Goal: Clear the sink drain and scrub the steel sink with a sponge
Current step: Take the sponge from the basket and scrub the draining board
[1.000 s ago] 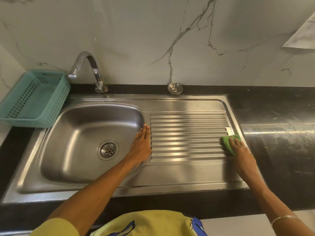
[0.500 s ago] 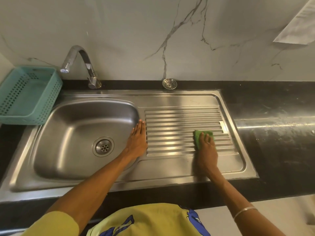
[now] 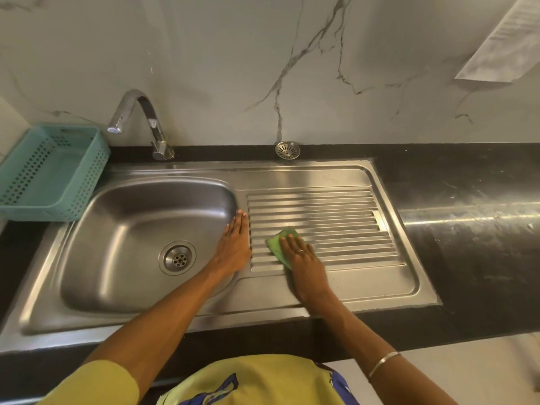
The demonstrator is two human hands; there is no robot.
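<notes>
The steel sink point(image 3: 336, 176) has a bowl on the left and a ribbed drainboard point(image 3: 344, 217) on the right. A round drain point(image 3: 177, 257) sits in the bowl's floor. My right hand point(image 3: 304, 258) presses a green sponge point(image 3: 277, 244) flat onto the left part of the ribs, fingers straight over it. My left hand point(image 3: 235, 244) rests flat on the strip between bowl and drainboard, fingers straight. A loose steel strainer point(image 3: 287, 149) lies on the black counter behind the sink.
A curved steel tap point(image 3: 140, 121) stands behind the bowl. A teal perforated basket point(image 3: 49, 173) sits at the left on the counter. Black stone counter point(image 3: 467, 206) runs to the right, and a marble wall backs it all.
My right hand has slid the sponge leftward across the ribs, from the drainboard's right edge to near its left end. My left hand has stayed put.
</notes>
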